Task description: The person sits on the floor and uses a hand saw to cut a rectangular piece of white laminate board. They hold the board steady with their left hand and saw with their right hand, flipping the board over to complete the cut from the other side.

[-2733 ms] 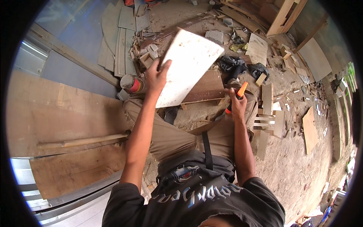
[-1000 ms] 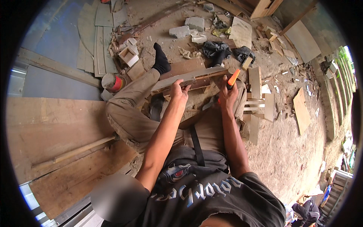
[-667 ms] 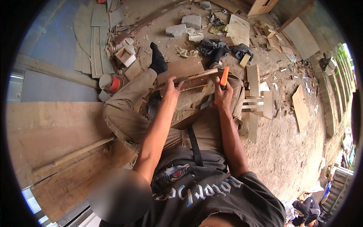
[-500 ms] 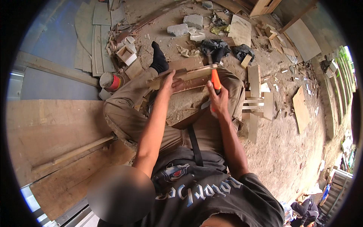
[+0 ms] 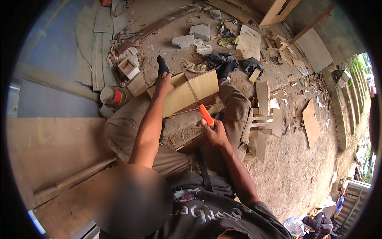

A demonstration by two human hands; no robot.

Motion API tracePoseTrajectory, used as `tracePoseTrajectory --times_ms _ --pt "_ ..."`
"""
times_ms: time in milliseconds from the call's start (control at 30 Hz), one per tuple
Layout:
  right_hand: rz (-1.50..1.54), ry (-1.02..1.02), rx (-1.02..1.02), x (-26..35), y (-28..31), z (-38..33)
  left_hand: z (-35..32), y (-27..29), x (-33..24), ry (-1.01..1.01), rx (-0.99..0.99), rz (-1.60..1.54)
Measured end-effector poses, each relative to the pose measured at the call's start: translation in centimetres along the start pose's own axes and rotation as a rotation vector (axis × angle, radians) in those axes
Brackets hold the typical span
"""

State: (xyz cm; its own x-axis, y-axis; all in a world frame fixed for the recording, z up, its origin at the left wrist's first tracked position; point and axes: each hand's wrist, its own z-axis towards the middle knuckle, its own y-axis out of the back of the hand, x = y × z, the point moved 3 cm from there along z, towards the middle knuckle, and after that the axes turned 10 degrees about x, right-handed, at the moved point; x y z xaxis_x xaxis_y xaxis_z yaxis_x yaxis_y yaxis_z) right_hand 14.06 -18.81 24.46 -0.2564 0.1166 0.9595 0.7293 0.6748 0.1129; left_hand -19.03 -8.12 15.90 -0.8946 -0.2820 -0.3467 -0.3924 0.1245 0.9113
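A pale plywood piece (image 5: 175, 99) is tilted up between my spread legs, its broad face toward me. My left hand (image 5: 163, 84) is closed over its upper edge, near the left end. My right hand (image 5: 216, 133) grips the orange handle of a hand saw (image 5: 207, 115). The saw's thin blade points away from me, edge-on, and lies against the plywood right of its middle. I cannot tell how deep the blade sits in the wood. Below the plywood is a dark reddish-brown board (image 5: 207, 104), partly hidden.
A small wooden box (image 5: 128, 68) and a red-banded can (image 5: 113, 96) stand to the left. Concrete blocks (image 5: 199, 32), black plastic bags (image 5: 222, 60) and wood scraps lie farther off. On the right are assembled wooden pieces (image 5: 262, 99) and a loose panel (image 5: 311, 123).
The plywood piece has turned so its broad face shows. The saw has moved left and nearer to me, its blade now along the face. My left hand has shifted farther away, onto the upper edge.
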Motion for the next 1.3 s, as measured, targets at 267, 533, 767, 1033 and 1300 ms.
tracePoseTrajectory --times_ms 267,533,767,1033,1300 --pt "-0.080 0.008 -0.275 0.2 -0.6 -1.6 -1.2 3.0 -4.8 -0.185 -0.071 -0.087" --pt "-0.261 -0.088 -0.293 3.0 0.2 -1.8 0.1 2.9 -7.7 -0.015 0.115 0.090" --pt "-0.266 -0.104 -0.274 5.9 1.0 -2.0 -0.4 1.9 -7.1 -0.045 -0.013 0.025" --pt "-0.235 -0.067 -0.209 10.3 1.8 -4.5 0.9 2.9 -6.9 -0.004 0.039 0.038" --pt "-0.280 -0.031 -0.252 9.2 2.2 -5.1 3.1 3.5 -6.3 -0.015 0.098 -0.023"
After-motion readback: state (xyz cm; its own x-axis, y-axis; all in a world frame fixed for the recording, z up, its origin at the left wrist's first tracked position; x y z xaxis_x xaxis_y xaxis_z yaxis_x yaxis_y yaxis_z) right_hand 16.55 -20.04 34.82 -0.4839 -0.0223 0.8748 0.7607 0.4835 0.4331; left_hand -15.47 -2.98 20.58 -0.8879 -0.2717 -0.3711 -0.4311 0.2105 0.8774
